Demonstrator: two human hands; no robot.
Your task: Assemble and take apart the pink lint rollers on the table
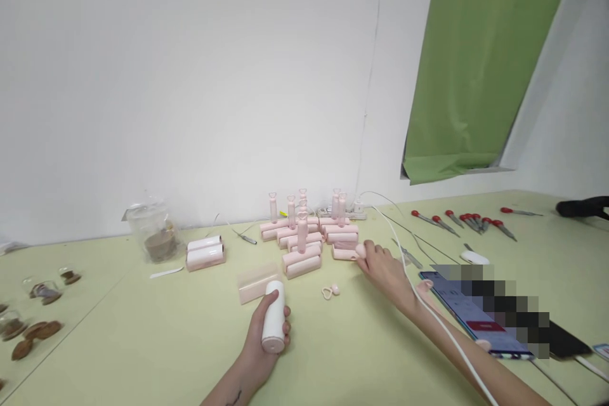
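Note:
My left hand (262, 336) is wrapped round a white cylindrical roller (273, 323), held above the pale green table (143, 342). My right hand (383, 266) reaches forward, its fingertips on a pink roller piece (345, 254) at the right edge of a pile of pink roller parts (309, 238). Whether the fingers grip the piece is unclear. Several pink handles stand upright in the pile. A translucent pink cover (254, 284) lies just beyond the white roller. A small pink heart-shaped piece (329, 292) lies between my hands.
Two white-pink rolls (205, 252) lie left of the pile, a clear plastic container (155, 231) further left. Small glass domes and brown discs (35, 330) sit at the far left. Red-handled screwdrivers (464, 222), a white cable (404, 254) and a phone (476, 317) lie at the right.

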